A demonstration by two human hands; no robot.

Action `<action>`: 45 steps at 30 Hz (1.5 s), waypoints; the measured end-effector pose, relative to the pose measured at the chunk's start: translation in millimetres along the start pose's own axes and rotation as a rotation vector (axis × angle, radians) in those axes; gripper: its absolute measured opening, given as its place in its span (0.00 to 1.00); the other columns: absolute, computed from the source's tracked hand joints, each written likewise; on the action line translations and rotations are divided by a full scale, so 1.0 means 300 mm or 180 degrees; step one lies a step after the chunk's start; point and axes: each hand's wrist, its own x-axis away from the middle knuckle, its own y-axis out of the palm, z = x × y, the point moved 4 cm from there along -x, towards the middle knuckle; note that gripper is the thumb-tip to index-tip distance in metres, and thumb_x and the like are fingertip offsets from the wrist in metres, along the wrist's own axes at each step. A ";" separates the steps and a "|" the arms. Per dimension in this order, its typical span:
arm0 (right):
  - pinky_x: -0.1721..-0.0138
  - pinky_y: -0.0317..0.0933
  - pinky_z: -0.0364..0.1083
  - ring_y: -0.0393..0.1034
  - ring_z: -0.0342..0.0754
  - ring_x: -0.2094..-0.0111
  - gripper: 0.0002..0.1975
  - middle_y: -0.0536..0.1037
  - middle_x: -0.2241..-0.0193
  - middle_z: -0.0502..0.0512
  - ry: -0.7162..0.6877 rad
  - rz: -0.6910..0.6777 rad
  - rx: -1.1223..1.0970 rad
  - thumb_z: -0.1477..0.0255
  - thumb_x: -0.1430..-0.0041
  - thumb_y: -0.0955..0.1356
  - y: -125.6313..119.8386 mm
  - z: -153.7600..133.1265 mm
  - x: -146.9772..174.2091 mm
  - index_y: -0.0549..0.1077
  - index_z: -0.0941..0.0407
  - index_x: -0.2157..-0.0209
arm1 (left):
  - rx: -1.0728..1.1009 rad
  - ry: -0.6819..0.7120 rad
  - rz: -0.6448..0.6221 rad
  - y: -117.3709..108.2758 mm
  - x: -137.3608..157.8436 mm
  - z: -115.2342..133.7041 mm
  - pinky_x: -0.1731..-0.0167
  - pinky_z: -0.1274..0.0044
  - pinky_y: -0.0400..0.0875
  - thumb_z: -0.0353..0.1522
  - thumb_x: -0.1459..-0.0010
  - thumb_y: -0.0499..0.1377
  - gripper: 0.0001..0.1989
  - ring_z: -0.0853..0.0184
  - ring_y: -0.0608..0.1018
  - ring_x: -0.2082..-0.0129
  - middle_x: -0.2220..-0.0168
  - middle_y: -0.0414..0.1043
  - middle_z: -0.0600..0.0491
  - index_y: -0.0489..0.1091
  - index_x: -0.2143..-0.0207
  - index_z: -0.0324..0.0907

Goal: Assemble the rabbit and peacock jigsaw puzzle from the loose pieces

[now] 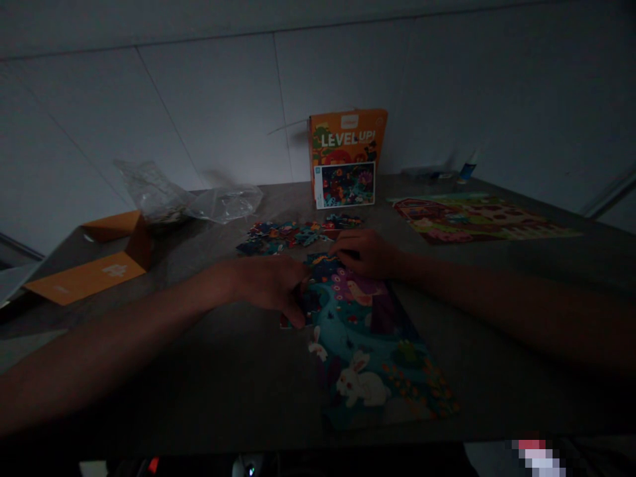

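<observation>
Dark-blue part-built cardboard jigsaw (350, 334) lies flat on the grey surface (213, 377), half-curled L hand (271, 281) at its left edge & R hand (368, 252) ditto at far end (can't tell if either's gripping anything), white-bordered rectangular pic card (346, 186) propped up, prob for easy viewing.

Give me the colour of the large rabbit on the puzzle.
The large rabbit on the puzzle is white, as the head view shows.

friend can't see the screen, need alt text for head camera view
A person's left hand and right hand are at a partly assembled, blue-green jigsaw puzzle with white rabbits, on a dim grey table. Beyond are loose multicoloured jigsaw pieces and an upright orange "LEVEL UP!" box; an open orange carton lies left, a flat red-and-green picture right.
</observation>
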 end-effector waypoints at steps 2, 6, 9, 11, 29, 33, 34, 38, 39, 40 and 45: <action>0.62 0.65 0.44 0.73 0.46 0.65 0.11 0.79 0.66 0.56 -0.0012 0.0009 0.0038 0.78 0.37 0.64 0.001 0.003 0.001 0.79 0.58 0.62 | 0.0017 -0.0018 -0.0025 0.000 0.001 0.002 0.77 0.81 0.59 0.35 0.50 0.72 0.12 0.69 0.77 0.73 0.74 0.77 0.57 0.73 0.72 0.39; 0.60 0.65 0.46 0.71 0.47 0.63 0.12 0.78 0.65 0.57 -0.0287 0.0088 0.0140 0.77 0.35 0.63 -0.014 -0.048 -0.001 0.78 0.58 0.58 | 0.0023 -0.0026 -0.0117 0.000 0.001 0.005 0.77 0.82 0.60 0.34 0.48 0.70 0.10 0.70 0.77 0.73 0.74 0.77 0.57 0.74 0.71 0.39; 0.63 0.64 0.45 0.69 0.47 0.65 0.13 0.76 0.66 0.56 -0.0879 -0.0223 -0.0107 0.77 0.35 0.63 -0.029 -0.157 -0.002 0.76 0.58 0.53 | -0.0082 0.0004 -0.0098 -0.002 -0.003 0.003 0.77 0.82 0.60 0.36 0.48 0.71 0.11 0.71 0.77 0.73 0.73 0.78 0.57 0.76 0.70 0.39; 0.61 0.65 0.46 0.70 0.48 0.63 0.16 0.76 0.63 0.58 -0.1087 -0.0582 -0.0372 0.78 0.36 0.63 -0.035 -0.226 -0.003 0.75 0.58 0.49 | -0.0045 0.0006 -0.0130 0.000 -0.004 0.002 0.76 0.82 0.61 0.36 0.48 0.71 0.10 0.70 0.78 0.72 0.72 0.79 0.57 0.77 0.69 0.40; 0.59 0.64 0.48 0.69 0.49 0.60 0.13 0.76 0.60 0.60 -0.0787 -0.0959 -0.0780 0.81 0.37 0.63 -0.033 -0.267 -0.014 0.74 0.59 0.55 | 0.0158 0.0070 -0.0275 0.004 -0.011 0.003 0.74 0.81 0.62 0.32 0.46 0.70 0.09 0.69 0.79 0.71 0.72 0.80 0.55 0.77 0.66 0.37; 0.60 0.63 0.47 0.69 0.48 0.62 0.12 0.77 0.62 0.58 -0.0739 -0.0918 -0.0767 0.81 0.38 0.63 -0.033 -0.262 -0.015 0.75 0.58 0.57 | -0.0040 0.0070 -0.0154 -0.003 -0.006 0.011 0.77 0.82 0.60 0.35 0.47 0.71 0.10 0.70 0.78 0.73 0.73 0.78 0.57 0.76 0.67 0.38; 0.60 0.63 0.47 0.69 0.48 0.62 0.12 0.77 0.62 0.58 -0.0720 -0.0914 -0.0740 0.80 0.38 0.63 -0.032 -0.260 -0.015 0.75 0.58 0.56 | -0.0091 0.0069 -0.0143 -0.003 -0.003 0.014 0.77 0.82 0.60 0.35 0.47 0.70 0.10 0.70 0.77 0.73 0.73 0.78 0.57 0.76 0.68 0.39; 0.60 0.63 0.47 0.69 0.48 0.63 0.11 0.76 0.63 0.57 -0.0679 -0.0903 -0.0674 0.78 0.37 0.64 -0.024 -0.253 -0.015 0.75 0.57 0.56 | -0.0359 0.0028 -0.0052 -0.006 0.013 0.029 0.76 0.80 0.61 0.35 0.46 0.71 0.10 0.68 0.77 0.72 0.72 0.78 0.55 0.76 0.69 0.38; 0.60 0.63 0.47 0.69 0.48 0.63 0.11 0.77 0.63 0.58 -0.0671 -0.0890 -0.0679 0.78 0.36 0.64 -0.022 -0.250 -0.015 0.75 0.58 0.56 | -0.0425 0.0036 -0.0010 -0.007 0.018 0.034 0.75 0.79 0.61 0.36 0.46 0.71 0.11 0.68 0.77 0.72 0.72 0.77 0.54 0.76 0.68 0.38; 0.60 0.64 0.47 0.70 0.48 0.62 0.11 0.77 0.63 0.58 -0.0655 -0.0877 -0.0683 0.77 0.36 0.64 -0.020 -0.247 -0.014 0.75 0.58 0.56 | -0.0487 0.0041 0.0019 -0.008 0.022 0.037 0.75 0.79 0.60 0.36 0.46 0.71 0.11 0.67 0.76 0.73 0.72 0.77 0.54 0.76 0.68 0.38; 0.60 0.65 0.47 0.70 0.49 0.62 0.11 0.77 0.61 0.60 -0.0541 -0.0775 -0.0679 0.77 0.36 0.64 -0.015 -0.227 -0.010 0.75 0.59 0.55 | -0.0639 -0.0041 0.0074 -0.007 0.036 0.041 0.74 0.78 0.61 0.38 0.44 0.70 0.11 0.65 0.77 0.71 0.71 0.78 0.53 0.76 0.68 0.39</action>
